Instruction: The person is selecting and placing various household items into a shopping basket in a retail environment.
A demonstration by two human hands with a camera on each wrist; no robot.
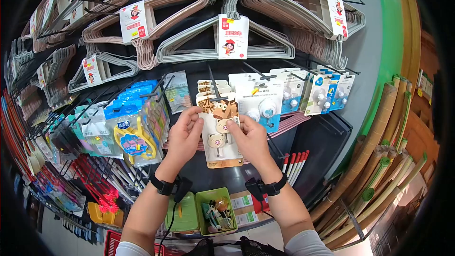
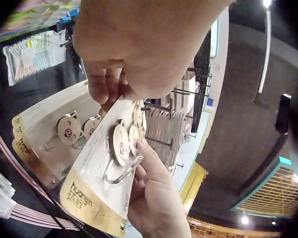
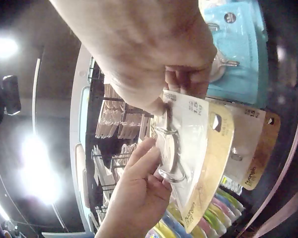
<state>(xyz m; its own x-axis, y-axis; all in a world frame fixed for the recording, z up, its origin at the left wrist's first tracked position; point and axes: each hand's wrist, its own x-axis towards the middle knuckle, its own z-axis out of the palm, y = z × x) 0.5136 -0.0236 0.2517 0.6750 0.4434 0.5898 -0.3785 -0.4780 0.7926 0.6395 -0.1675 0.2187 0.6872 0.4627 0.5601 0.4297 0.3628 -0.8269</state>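
Observation:
A hook card (image 1: 219, 154) with two round pig-face hooks hangs at a black peg in the head view, with similar cards behind it. My right hand (image 1: 258, 144) pinches its right side, thumb on the front near the upper pig face. Curled fingers of my left hand (image 1: 185, 135) hold its upper left edge. In the left wrist view the card (image 2: 97, 198) tilts away from the cards behind (image 2: 39, 114), below my left hand (image 2: 139, 49). The right wrist view shows the card (image 3: 193, 148) between my right hand (image 3: 149, 54) and my left hand (image 3: 139, 191).
Hangers (image 1: 227, 52) hang above. White and blue hook packs (image 1: 268, 106) are on the right, clothespin packs (image 1: 135, 140) on the left. Below stand a green bin (image 1: 215, 232) of small items and red-capped sticks (image 1: 296, 166). Rolled mats (image 1: 360, 161) lean at the far right.

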